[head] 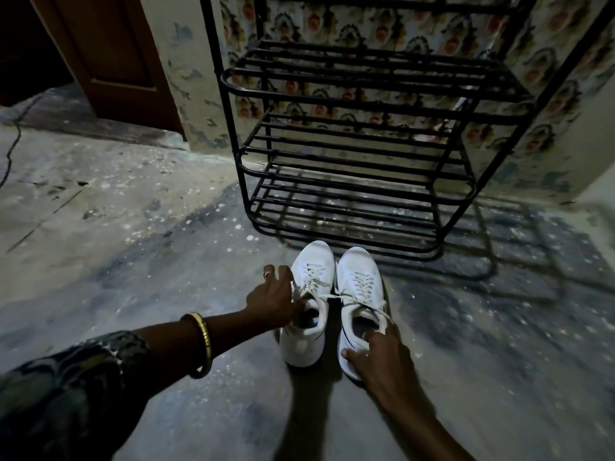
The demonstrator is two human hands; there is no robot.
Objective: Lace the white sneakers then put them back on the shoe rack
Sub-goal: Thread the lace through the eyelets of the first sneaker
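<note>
Two white sneakers stand side by side on the concrete floor, toes pointing at the shoe rack. The left sneaker (311, 271) is laced and my left hand (274, 302) grips its collar, fingers inside the opening. The right sneaker (359, 281) is also laced, with loose lace ends trailing across it. My right hand (382, 361) holds its heel, thumb on the outside and a finger inside the opening. The black metal shoe rack (352, 191) stands just beyond the toes, its barred shelves bare.
A patterned wall (366, 24) backs the rack. A brown wooden door (109, 51) is at the far left, with a dark cable (11, 148) on the floor near it. Stained concrete floor (133, 227) spreads left and right of the shoes.
</note>
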